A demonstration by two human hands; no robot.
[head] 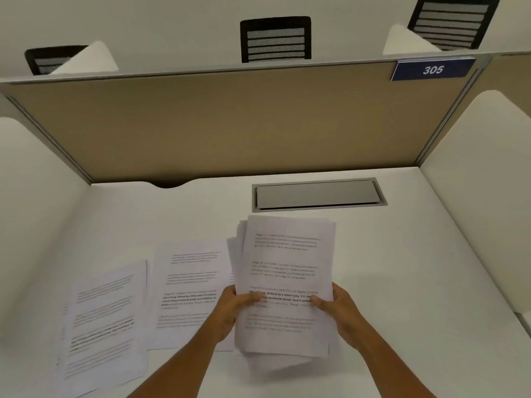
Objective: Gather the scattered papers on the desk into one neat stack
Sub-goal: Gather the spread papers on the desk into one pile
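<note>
A bundle of printed white sheets (287, 259) is held above the white desk (402, 268), its edges uneven with several sheets fanning out at the left and bottom. My left hand (232, 308) grips its left edge, thumb on top. My right hand (336, 307) grips its right edge the same way. Loose printed sheets (189, 285) lie flat on the desk to the left of the bundle. More overlapping sheets (106, 326) lie further left, near the front edge.
A grey cable-access flap (316, 195) is set into the desk behind the bundle. A tan partition (230, 122) closes the back, with a blue "305" sign (432, 69). White side panels (482, 196) wall the desk left and right. Black chair backs (275, 38) show beyond.
</note>
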